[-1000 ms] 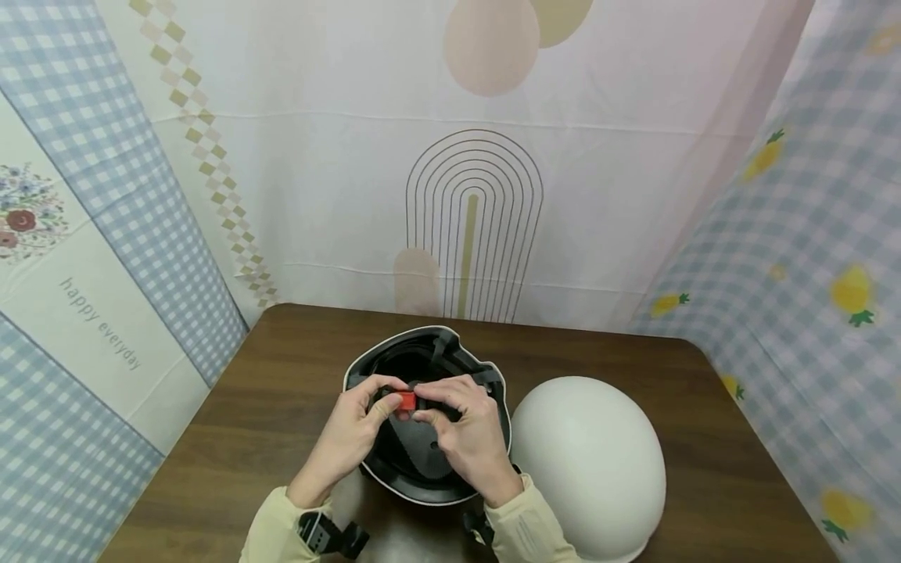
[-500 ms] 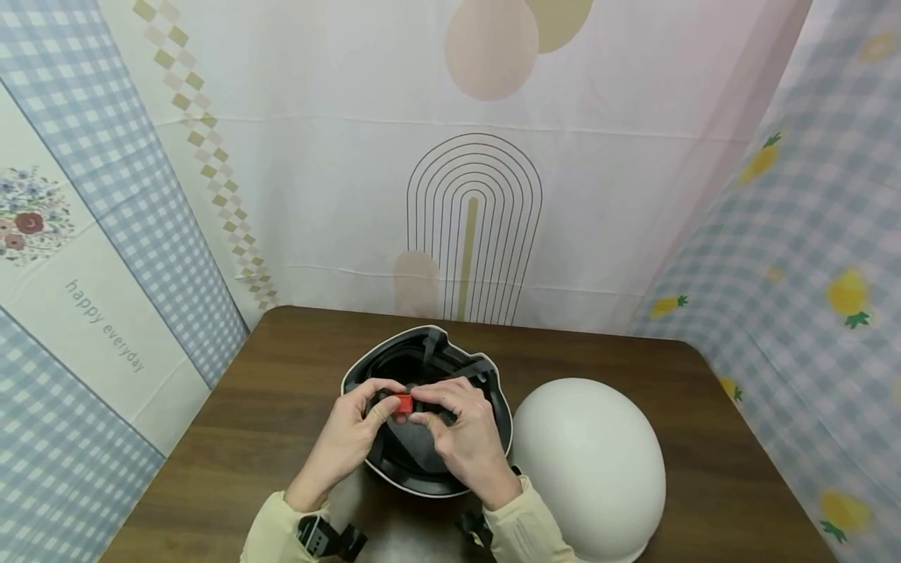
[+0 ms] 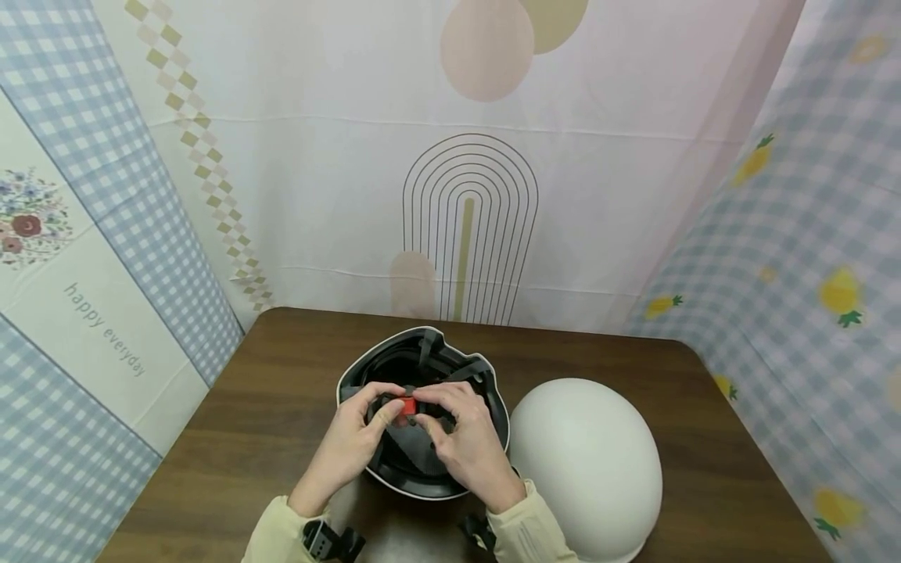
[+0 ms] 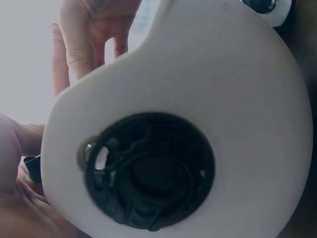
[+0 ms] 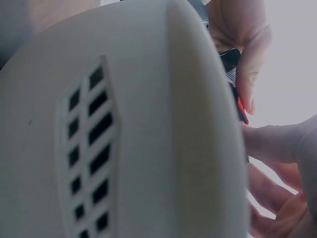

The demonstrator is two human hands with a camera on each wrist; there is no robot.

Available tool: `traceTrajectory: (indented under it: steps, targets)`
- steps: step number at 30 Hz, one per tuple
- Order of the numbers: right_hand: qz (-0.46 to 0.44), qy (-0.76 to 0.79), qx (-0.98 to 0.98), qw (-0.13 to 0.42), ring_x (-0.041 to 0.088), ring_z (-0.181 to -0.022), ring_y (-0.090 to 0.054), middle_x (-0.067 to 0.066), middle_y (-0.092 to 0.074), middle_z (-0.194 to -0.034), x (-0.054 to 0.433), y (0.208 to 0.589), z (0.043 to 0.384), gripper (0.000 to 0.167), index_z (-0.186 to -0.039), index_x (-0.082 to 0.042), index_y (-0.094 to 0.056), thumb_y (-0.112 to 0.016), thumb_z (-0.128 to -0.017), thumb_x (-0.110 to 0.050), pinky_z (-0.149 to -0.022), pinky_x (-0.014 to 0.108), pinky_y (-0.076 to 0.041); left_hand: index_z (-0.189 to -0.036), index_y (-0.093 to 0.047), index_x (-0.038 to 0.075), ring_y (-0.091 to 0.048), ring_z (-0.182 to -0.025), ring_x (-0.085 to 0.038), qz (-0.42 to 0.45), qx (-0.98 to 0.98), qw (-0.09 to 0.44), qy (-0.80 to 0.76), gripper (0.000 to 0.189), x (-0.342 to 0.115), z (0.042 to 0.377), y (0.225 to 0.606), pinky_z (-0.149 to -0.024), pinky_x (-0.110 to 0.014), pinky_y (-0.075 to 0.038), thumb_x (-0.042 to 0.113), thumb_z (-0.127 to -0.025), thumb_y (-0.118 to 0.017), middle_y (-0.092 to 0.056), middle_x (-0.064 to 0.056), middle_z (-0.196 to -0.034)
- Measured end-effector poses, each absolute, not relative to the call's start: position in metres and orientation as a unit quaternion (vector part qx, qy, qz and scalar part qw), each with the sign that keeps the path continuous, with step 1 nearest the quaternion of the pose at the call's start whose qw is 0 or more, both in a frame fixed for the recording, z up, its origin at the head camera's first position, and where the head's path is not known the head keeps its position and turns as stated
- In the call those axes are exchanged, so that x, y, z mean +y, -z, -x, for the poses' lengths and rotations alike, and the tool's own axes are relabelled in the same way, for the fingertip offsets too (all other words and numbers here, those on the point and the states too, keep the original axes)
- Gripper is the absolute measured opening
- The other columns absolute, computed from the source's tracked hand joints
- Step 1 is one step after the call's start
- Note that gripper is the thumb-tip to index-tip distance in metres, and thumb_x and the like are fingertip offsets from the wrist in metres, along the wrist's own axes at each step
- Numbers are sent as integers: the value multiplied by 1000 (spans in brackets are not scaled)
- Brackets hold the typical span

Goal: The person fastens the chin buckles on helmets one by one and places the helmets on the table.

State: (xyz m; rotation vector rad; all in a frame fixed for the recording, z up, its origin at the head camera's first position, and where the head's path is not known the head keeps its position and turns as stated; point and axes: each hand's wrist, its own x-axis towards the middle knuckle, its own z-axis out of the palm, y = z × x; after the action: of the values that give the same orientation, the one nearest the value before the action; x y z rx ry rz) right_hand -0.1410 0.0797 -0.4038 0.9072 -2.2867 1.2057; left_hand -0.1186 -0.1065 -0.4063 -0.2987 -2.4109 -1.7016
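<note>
An upturned helmet [image 3: 425, 494] with a white shell and black lining lies in front of me in the head view. Above its opening, my left hand [image 3: 348, 442] pinches a red buckle [image 3: 409, 406] on the black chin strap between thumb and fingers. From the other side my right hand [image 3: 470, 442] pinches the black part adjoining the buckle, its fingertips close to the left ones. Whether the buckle's halves are joined is too small to tell. The left wrist view shows the white shell and a round black fitting [image 4: 158, 173]; slotted vents [image 5: 99, 144] appear in the right wrist view.
A smooth white dome [image 3: 587, 465], like another helmet's shell, stands right beside the helmet on the brown wooden table [image 3: 232, 438]. Patterned cloth [image 3: 338, 195] hangs behind the table and along both sides.
The helmet has shifted and turned slightly to the left beneath the hands. Both hands keep hold at the buckle with only small finger movements.
</note>
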Motion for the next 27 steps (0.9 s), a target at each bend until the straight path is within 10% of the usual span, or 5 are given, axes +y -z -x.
traceTrajectory:
  steps: [27]
  targets:
    - [-263,-393,-875,103,14,-111,-53,-7,-65,-118,83,406,137,36,-120,-21,-68,-74,-87,-9,-91,43,-44,-119,-62,14,-68,-81,-12,55,-844,79,528,26,-116,115,411,-77,-32,-49,23,-95,-65,-71,-2,-90]
